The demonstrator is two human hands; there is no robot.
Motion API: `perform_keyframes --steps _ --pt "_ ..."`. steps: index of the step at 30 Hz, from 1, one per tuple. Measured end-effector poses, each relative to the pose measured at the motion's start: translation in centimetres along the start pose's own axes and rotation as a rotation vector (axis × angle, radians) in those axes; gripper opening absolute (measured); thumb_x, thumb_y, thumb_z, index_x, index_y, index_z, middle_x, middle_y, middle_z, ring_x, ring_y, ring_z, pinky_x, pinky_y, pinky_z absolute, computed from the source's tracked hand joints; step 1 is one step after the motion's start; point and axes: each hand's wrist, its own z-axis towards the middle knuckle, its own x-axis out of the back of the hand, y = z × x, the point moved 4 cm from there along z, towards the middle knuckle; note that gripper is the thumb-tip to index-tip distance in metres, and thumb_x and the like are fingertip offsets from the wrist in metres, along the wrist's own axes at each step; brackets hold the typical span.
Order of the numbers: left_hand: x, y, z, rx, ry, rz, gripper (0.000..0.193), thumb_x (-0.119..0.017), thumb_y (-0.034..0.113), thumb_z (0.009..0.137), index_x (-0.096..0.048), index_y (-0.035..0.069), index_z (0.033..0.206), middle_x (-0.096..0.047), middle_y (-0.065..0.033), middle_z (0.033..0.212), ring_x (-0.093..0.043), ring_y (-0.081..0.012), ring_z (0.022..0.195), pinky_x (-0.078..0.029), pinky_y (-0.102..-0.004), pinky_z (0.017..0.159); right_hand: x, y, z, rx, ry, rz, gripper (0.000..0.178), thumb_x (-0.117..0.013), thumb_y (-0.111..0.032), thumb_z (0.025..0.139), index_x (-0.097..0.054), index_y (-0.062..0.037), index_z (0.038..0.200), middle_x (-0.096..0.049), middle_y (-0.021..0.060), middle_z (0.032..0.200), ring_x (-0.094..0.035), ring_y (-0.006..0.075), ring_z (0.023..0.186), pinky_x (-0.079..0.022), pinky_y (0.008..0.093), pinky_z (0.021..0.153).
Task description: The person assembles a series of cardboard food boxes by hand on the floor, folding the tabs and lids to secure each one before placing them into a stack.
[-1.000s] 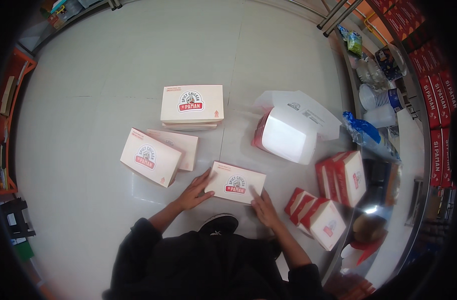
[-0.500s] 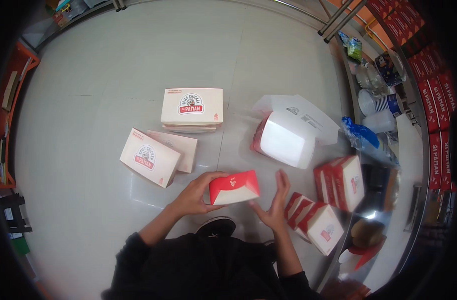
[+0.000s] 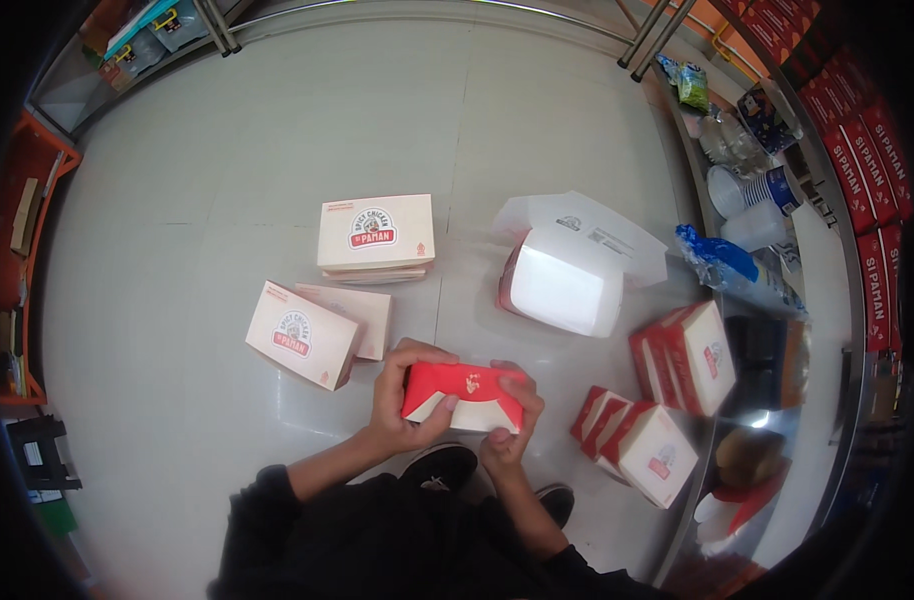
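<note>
A red and white box (image 3: pixel 465 396) is held up off the floor (image 3: pixel 177 160), gripped at both ends: left hand (image 3: pixel 402 395) fingers curled over its top, right hand (image 3: pixel 510 415) fingers wrapped round its end, just in front of the knees.

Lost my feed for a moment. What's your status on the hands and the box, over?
Left hand and right hand both gripping red-and-white box, lifted off the floor. Closed cream boxes lie nearby on the left. Nothing obstructing.

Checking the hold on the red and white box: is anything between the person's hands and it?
Nothing visible. The left hand and right hand both grip the red and white box directly, lifted above the floor.
</note>
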Motion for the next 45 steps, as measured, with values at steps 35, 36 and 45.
perform_keyframes --steps 35,36,45 --pt "1.7 -2.4 -3.7 0.043 -0.071 0.131 0.064 -0.076 0.013 0.077 -0.033 0.009 0.124 -0.048 -0.0154 0.117 -0.052 -0.0277 0.108 -0.045 -0.0377 0.092 0.2 0.6 1.8 -0.684 -0.017 0.415 0.056 -0.03 -0.037 0.103 -0.035 0.0043 0.14 -0.038 0.0173 0.145 -0.038 0.0238 0.133 -0.029 0.0346 0.108" --pt "2.4 -4.1 -5.0 0.355 0.149 -0.084 0.062 -0.074 0.012 0.079 -0.032 0.009 0.125 -0.048 -0.0141 0.118 -0.052 -0.0258 0.11 -0.045 -0.0375 0.093 1.0 0.9 2.1 -0.678 0.022 0.367 0.058 -0.029 -0.039 0.103 -0.032 0.0039 0.142 -0.035 0.016 0.147 -0.035 0.0244 0.134 -0.029 0.035 0.109" --pt "4.6 -14.2 -11.9 0.64 0.814 -0.611 0.05 -0.063 0.007 0.089 -0.03 0.012 0.125 -0.045 -0.0084 0.125 -0.046 -0.0196 0.117 -0.043 -0.0375 0.098 14.2 8.5 5.9 -0.439 0.519 -0.757 0.039 -0.062 -0.011 0.086 -0.053 -0.0006 0.122 -0.054 0.0176 0.119 -0.05 0.028 0.114 -0.042 0.0403 0.094"
